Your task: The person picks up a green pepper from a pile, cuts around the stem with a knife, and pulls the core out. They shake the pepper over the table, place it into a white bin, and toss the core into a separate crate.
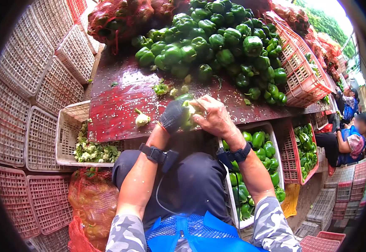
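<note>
Head cam: I see L hand (172, 116) (dark glove) and bare R hand (213, 117) both gripping one green pepper (188, 114) over red table (115, 101) edge. Pepper pile (216, 42) behind, cut core (141, 119) just left.

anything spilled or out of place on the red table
Yes: one core lies loose on the table, beside the left hand holding a pepper, not in the crate of cores below the edge. Green scraps are strewn before the pile. Nothing looks damaged.
</note>
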`<action>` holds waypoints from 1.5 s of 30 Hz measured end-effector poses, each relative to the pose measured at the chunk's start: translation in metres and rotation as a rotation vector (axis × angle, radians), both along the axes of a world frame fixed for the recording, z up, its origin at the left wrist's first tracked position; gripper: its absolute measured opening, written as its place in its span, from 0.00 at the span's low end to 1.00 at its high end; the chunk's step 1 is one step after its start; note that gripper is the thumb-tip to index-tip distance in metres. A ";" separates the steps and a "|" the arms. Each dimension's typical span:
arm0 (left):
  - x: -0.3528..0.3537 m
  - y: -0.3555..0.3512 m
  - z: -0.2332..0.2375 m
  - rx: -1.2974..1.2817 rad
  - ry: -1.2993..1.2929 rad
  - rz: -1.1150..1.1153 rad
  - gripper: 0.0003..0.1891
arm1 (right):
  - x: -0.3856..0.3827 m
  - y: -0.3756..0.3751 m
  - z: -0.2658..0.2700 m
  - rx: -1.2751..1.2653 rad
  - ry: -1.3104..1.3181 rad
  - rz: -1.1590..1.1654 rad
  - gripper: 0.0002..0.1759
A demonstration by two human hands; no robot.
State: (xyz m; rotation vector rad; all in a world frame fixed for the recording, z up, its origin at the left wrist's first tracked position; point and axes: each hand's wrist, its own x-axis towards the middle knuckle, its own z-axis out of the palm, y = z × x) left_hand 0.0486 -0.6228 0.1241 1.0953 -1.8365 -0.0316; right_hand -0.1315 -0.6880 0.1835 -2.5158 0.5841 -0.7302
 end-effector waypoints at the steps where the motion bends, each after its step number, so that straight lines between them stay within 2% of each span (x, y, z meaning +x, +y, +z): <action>1: -0.003 0.006 0.012 0.125 -0.144 0.102 0.13 | 0.002 0.000 -0.001 0.009 -0.045 0.000 0.17; 2: -0.006 0.009 0.019 0.250 -0.289 0.204 0.13 | 0.004 0.001 -0.001 0.018 -0.090 0.000 0.16; 4: -0.010 0.005 0.016 0.261 -0.263 0.279 0.12 | 0.008 0.001 -0.005 0.005 -0.118 -0.022 0.16; 5: -0.011 0.002 0.012 0.271 -0.237 0.353 0.15 | 0.010 0.001 -0.007 -0.007 -0.145 -0.046 0.16; 6: -0.006 -0.001 0.000 0.275 -0.375 0.417 0.15 | 0.013 0.001 -0.010 -0.009 -0.146 -0.046 0.16; 10: -0.007 0.001 0.000 0.188 -0.354 0.476 0.14 | 0.021 -0.002 -0.017 -0.059 -0.259 -0.135 0.16; 12: -0.003 0.008 0.002 0.193 -0.277 0.371 0.14 | 0.023 -0.010 -0.014 -0.113 -0.338 -0.217 0.16; 13: -0.001 0.011 0.006 0.194 -0.278 0.373 0.14 | 0.019 -0.018 -0.014 0.012 -0.316 -0.188 0.16; 15: 0.002 0.014 0.014 0.377 -0.243 0.333 0.08 | 0.013 -0.021 -0.021 0.092 -0.293 -0.163 0.14; 16: 0.000 0.015 0.008 0.342 -0.237 0.454 0.10 | 0.013 -0.021 -0.023 0.092 -0.290 -0.163 0.14; 17: 0.018 -0.002 -0.036 0.466 0.131 0.237 0.13 | 0.011 -0.022 -0.024 0.230 -0.310 -0.178 0.14; 18: 0.027 -0.006 -0.060 0.499 0.463 0.038 0.15 | 0.011 -0.024 -0.025 0.370 -0.333 -0.193 0.15; 19: 0.033 -0.008 -0.069 0.522 0.789 -0.167 0.16 | 0.011 -0.026 -0.026 0.369 -0.335 -0.193 0.15; 21: 0.026 0.000 -0.033 0.350 0.360 0.005 0.16 | 0.016 -0.033 -0.028 0.687 -0.358 -0.172 0.15; 22: 0.030 -0.002 -0.033 0.456 0.680 0.021 0.17 | 0.020 -0.035 -0.024 0.784 -0.321 -0.127 0.15; 23: 0.040 -0.003 -0.033 0.470 0.433 0.046 0.19 | 0.020 -0.035 -0.020 0.782 -0.324 -0.126 0.15; 25: 0.043 0.001 -0.034 0.486 1.791 -0.354 0.22 | 0.025 -0.034 -0.011 1.094 -0.326 -0.123 0.14; 26: 0.051 0.003 -0.033 0.423 1.779 -0.340 0.25 | 0.025 -0.040 -0.015 1.186 -0.252 -0.104 0.16; 27: 0.052 0.007 -0.034 0.355 1.815 -0.258 0.23 | 0.027 -0.040 -0.016 1.188 -0.252 -0.101 0.16; 29: 0.061 0.007 -0.033 0.299 1.883 -0.196 0.22 | 0.034 -0.036 -0.011 1.359 -0.352 -0.107 0.16; 34: 0.074 0.002 -0.046 0.269 1.866 -0.155 0.20 | 0.036 -0.046 -0.028 1.469 -0.295 -0.038 0.16; 35: 0.074 0.002 -0.048 0.271 1.854 -0.161 0.19 | 0.039 -0.045 -0.030 1.448 -0.381 0.003 0.17; 37: 0.075 -0.002 -0.059 0.445 1.814 -0.125 0.17 | 0.043 -0.041 -0.032 1.425 -0.463 0.047 0.18; 38: 0.077 -0.001 -0.065 0.530 1.846 -0.312 0.15 | 0.045 -0.039 -0.029 1.365 -0.488 0.031 0.20; 39: 0.079 -0.014 -0.095 0.458 1.034 -0.005 0.16 | 0.046 -0.036 -0.028 1.305 -0.513 0.015 0.21; 40: 0.072 -0.008 -0.080 0.361 0.605 0.106 0.18 | 0.048 -0.034 -0.028 1.255 -0.483 -0.078 0.23; 41: 0.063 0.002 -0.057 0.257 0.175 0.207 0.20 | 0.050 -0.030 -0.023 1.253 -0.483 -0.077 0.23; 42: 0.060 0.009 -0.044 0.155 0.018 0.243 0.20 | 0.052 -0.025 -0.015 1.150 -0.452 -0.089 0.22; 43: 0.057 0.009 -0.043 0.155 0.020 0.244 0.20 | 0.053 -0.021 -0.012 1.047 -0.418 -0.100 0.22; 45: 0.053 0.007 -0.039 0.209 0.393 0.131 0.16 | 0.055 -0.020 -0.017 1.017 -0.402 -0.058 0.21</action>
